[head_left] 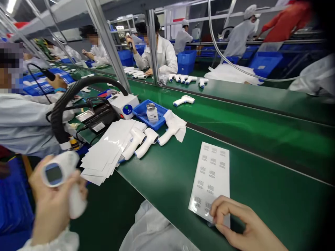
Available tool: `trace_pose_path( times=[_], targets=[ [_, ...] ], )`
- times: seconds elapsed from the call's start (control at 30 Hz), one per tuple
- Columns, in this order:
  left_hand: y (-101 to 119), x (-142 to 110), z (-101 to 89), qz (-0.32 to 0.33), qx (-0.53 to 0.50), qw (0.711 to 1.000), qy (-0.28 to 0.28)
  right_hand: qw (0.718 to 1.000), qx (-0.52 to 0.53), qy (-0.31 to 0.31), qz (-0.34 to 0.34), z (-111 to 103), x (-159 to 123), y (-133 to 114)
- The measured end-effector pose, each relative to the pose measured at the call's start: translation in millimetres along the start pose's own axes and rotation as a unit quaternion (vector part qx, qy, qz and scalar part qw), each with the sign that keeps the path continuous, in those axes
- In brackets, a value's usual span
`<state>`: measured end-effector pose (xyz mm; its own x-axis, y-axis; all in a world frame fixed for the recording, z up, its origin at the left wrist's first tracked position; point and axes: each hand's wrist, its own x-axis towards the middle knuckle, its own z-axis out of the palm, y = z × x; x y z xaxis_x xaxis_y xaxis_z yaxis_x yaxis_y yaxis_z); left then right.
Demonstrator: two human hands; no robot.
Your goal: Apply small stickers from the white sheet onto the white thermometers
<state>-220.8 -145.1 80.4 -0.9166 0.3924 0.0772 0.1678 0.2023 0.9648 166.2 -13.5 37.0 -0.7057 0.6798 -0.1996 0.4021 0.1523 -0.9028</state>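
Observation:
My left hand (53, 204) holds a white infrared thermometer (61, 170) up near my body, its blue-rimmed display facing me. My right hand (239, 219) is at the lower edge of a white label sheet (210, 177) on the green conveyor belt (261, 150), with its fingers pinching the sheet's lower right part. Three more white thermometers (146, 143) lie side by side on the belt, beyond the sheet. Next to them is a loose stack of white flat pouches (107, 150).
A blue tray (149, 113) holds a small labelled bottle (152, 112). Behind it stand a white machine (123, 104) and a black coiled hose (62, 104). A co-worker's sleeve (26, 122) reaches in at left. Another thermometer (184, 100) lies farther along the belt.

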Motion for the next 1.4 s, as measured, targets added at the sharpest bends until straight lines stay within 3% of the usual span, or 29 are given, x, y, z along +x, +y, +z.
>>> trace_pose_path(
  times=[0.03,0.1,0.17,0.2,0.27,0.4,0.5,0.63,0.8,1.03,1.4],
  targets=[
    [9,-26,21.2,-0.018,-0.027,0.997,-0.075,1.0,0.012,0.006,0.013,0,0,-4],
    [18,-77,68.4,-0.122,-0.057,0.962,-0.238,0.998,0.049,0.012,0.032,0,-2,-10],
    [16,-119,113.8,-0.196,-0.077,0.896,-0.392,0.994,0.096,0.021,0.041,1,-5,-14],
    [12,-135,133.5,-0.203,-0.087,0.86,-0.46,0.992,0.12,0.026,0.043,2,-7,-15],
    [1,-158,165.1,-0.188,-0.108,0.818,-0.533,0.985,0.163,0.04,0.044,5,-11,-17],
    [-10,-176,202.5,-0.106,-0.147,0.791,-0.585,0.974,0.213,0.062,0.042,12,-16,-18],
    [-11,-178,213.0,-0.092,-0.137,0.773,-0.613,0.979,0.177,0.095,0.019,14,-14,-17],
    [-11,-178,214.1,-0.121,-0.153,0.751,-0.631,0.98,0.051,0.191,-0.024,7,-3,-11],
    [-16,-179,214.2,-0.113,-0.123,0.76,-0.628,0.951,-0.04,0.304,-0.039,-6,17,-2],
    [-10,-177,214.0,-0.146,-0.115,0.751,-0.634,0.944,0.021,0.326,-0.039,-13,33,0],
    [-8,-176,213.9,-0.149,-0.104,0.749,-0.637,0.945,0.029,0.324,-0.026,-19,35,-3]
  ],
)
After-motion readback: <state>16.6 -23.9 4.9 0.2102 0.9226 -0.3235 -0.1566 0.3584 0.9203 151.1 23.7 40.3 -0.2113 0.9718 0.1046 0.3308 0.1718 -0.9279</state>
